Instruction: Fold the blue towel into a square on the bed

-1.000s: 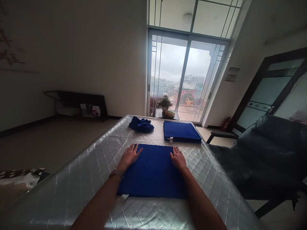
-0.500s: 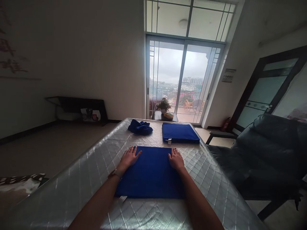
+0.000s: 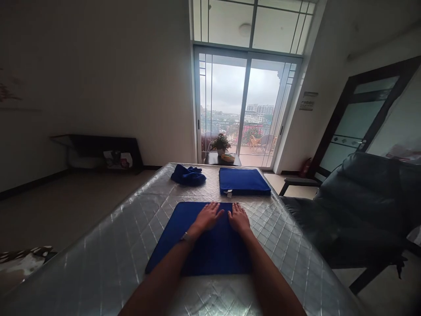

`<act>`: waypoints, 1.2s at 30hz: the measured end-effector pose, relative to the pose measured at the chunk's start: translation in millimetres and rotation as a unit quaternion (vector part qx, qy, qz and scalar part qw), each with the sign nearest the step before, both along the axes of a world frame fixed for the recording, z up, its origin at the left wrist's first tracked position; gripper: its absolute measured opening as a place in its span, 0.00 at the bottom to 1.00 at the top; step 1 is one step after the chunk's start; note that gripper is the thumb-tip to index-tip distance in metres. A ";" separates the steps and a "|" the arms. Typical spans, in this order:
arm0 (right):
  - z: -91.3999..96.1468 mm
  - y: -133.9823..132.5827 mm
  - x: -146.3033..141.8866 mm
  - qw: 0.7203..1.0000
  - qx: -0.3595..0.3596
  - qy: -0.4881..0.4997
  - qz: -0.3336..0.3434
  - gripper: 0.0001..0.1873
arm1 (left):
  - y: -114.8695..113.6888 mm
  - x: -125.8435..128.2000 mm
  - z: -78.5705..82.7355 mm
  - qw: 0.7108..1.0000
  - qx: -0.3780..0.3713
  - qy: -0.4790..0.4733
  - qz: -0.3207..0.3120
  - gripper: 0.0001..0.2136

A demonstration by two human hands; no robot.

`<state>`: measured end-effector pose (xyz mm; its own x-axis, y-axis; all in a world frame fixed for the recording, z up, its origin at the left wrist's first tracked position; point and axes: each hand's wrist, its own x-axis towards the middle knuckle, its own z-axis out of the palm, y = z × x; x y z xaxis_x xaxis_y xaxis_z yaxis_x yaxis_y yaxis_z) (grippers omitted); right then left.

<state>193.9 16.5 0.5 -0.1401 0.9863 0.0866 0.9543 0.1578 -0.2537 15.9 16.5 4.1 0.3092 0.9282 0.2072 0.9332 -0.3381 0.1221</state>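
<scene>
A blue cloth lies flat, folded into a rectangle, on a silver quilted surface in front of me. My left hand rests palm down on its far part, fingers stretched out. My right hand lies flat right beside it near the cloth's far right corner, fingers apart. The two hands almost touch. Farther off sits a neatly folded blue cloth stack with a small white tag, and left of it a crumpled blue cloth.
A dark leather chair stands close to the surface's right edge. Beyond the far end a small table holds a potted plant before glass balcony doors. A low dark shelf runs along the left wall.
My left hand has slid right across the cloth, from its far left corner to just beside my right hand. The right hand has stayed at the far right corner.
</scene>
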 end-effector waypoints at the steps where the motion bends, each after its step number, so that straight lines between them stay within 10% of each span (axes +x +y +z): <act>1: -0.2 -0.5 1.1 1.000 0.000 -0.005 0.008 0.33 | -0.7 17.9 -1.8 1.000 0.000 -0.004 -0.023 0.31; 8: -0.8 -3.2 5.8 0.999 0.004 -0.023 0.027 0.32 | -6.3 63.5 -10.6 0.998 0.008 -0.033 -0.047 0.27; 25: 0.0 0.3 0.8 1.000 0.001 0.000 0.002 0.33 | -9.9 -107.2 -8.9 0.985 -0.059 0.032 0.159 0.32; 36: 3.8 0.9 -1.4 0.998 0.032 -0.052 0.021 0.33 | -10.2 -112.6 -15.5 0.982 -0.041 0.016 0.181 0.38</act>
<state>192.5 17.4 4.3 -0.1933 0.9722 0.1319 0.9671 0.2115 -0.1411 -96.7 6.3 -11.4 -0.0401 0.9917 0.1222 0.9942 0.0273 0.1041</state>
